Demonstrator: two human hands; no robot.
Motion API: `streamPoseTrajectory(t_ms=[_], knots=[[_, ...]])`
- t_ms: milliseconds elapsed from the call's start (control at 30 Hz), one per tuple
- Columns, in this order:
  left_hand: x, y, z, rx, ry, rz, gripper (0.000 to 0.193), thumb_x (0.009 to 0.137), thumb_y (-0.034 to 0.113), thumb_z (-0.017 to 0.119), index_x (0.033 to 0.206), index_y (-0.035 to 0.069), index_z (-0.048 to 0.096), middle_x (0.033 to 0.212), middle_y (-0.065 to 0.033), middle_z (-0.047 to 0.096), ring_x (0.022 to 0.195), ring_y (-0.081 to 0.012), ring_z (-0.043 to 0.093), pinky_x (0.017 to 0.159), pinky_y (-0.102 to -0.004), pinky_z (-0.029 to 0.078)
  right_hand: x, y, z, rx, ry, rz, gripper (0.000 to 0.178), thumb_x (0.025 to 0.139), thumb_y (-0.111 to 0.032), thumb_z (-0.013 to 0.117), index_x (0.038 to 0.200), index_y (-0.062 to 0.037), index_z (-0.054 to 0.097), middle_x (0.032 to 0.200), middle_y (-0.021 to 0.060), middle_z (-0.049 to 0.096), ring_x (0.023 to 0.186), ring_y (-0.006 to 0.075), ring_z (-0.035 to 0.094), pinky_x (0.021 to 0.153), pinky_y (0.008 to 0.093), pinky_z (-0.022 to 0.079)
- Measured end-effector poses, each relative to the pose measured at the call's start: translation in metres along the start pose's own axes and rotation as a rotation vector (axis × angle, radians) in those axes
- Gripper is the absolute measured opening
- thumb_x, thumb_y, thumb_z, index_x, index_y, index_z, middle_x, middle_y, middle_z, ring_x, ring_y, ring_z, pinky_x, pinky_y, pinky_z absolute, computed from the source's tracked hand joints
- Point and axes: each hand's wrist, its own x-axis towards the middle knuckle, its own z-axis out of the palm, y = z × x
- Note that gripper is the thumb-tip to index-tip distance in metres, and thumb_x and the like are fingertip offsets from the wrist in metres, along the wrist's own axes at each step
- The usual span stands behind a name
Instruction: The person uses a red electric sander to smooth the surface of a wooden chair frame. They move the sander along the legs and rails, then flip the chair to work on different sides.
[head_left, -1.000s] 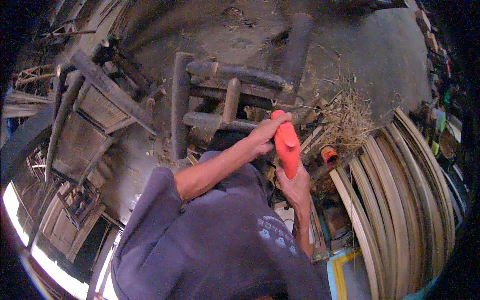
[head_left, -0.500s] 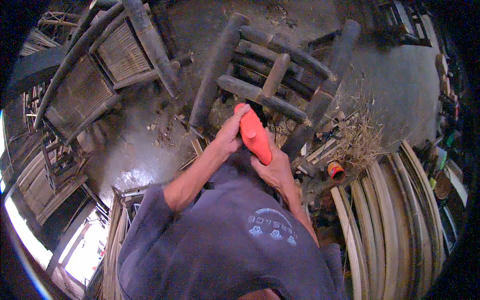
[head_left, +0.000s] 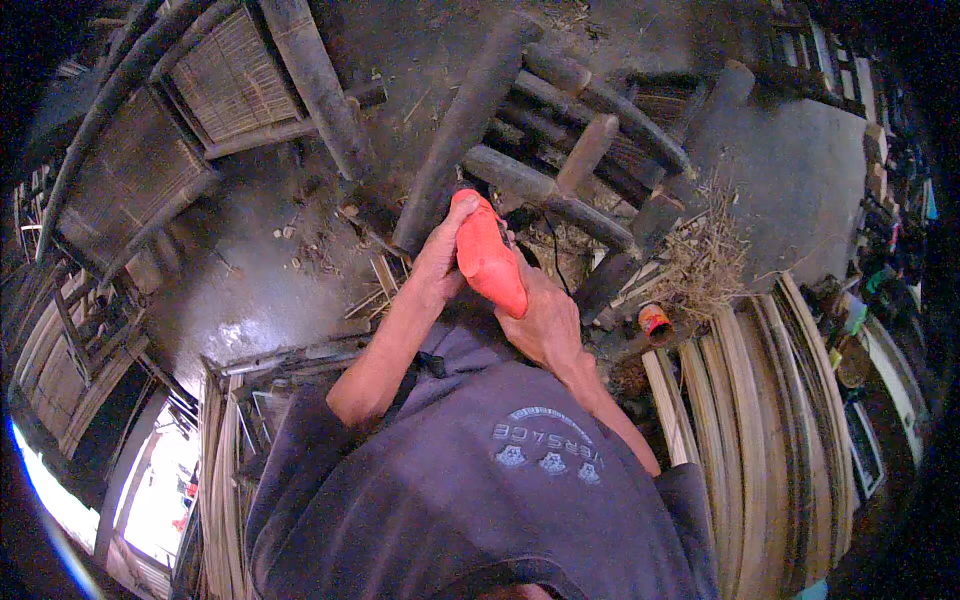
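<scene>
Both my hands are closed around a bright orange-red hand-held tool (head_left: 488,262) that looks like a power tool; its exact kind is hard to make out. My left hand (head_left: 440,255) grips its far left part, thumb on top. Lower down, my right hand (head_left: 548,318) wraps the near right end, its fingers mostly hidden underneath. The tool's dark far end reaches the corner where a crossbar (head_left: 510,172) meets the thick left post (head_left: 470,120) of a dark bamboo frame. Whether it touches the bamboo, I cannot tell. A thin black cord (head_left: 558,255) runs near my right hand.
A bamboo chair with woven panels (head_left: 130,190) stands at the left. Shavings (head_left: 710,250) are heaped right of the frame, near an orange-red can (head_left: 654,322). Long bamboo strips (head_left: 750,420) lie at the lower right, more strips (head_left: 222,480) at the lower left.
Relative to the bamboo frame, the tool and both hands have moved left, toward the joint of crossbar and left post. The whole view has shifted slightly. Both hands keep their grip.
</scene>
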Motion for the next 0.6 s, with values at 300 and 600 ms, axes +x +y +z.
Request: streamPoseTrajectory(t_ms=[300,600], knots=[[0.024,0.022,-0.006,-0.028,0.008,-0.079,0.049,0.082,0.044,0.066,0.103,0.001,0.055,0.091,-0.0135,0.064,0.084,-0.0262,0.064,0.080,-0.0374,0.054,0.029,-0.016,-0.003,-0.038,-0.017,0.073,0.063,0.074,-0.017,0.064,0.134,-0.0112,0.045,0.099,0.0204,0.063,0.090,0.0398,0.060,0.078,0.0457,0.049],[0.031,0.028,-0.011,-0.047,0.025,-0.093,0.049,0.082,0.042,0.068,0.107,0.002,0.054,0.093,-0.0133,0.064,0.085,-0.0257,0.064,0.080,-0.0381,0.054,0.037,-0.020,-0.002,-0.010,0.017,0.045,0.061,0.073,-0.016,0.065,0.131,-0.0094,0.047,0.101,0.0217,0.063,0.092,0.0402,0.060,0.079,0.0457,0.049]])
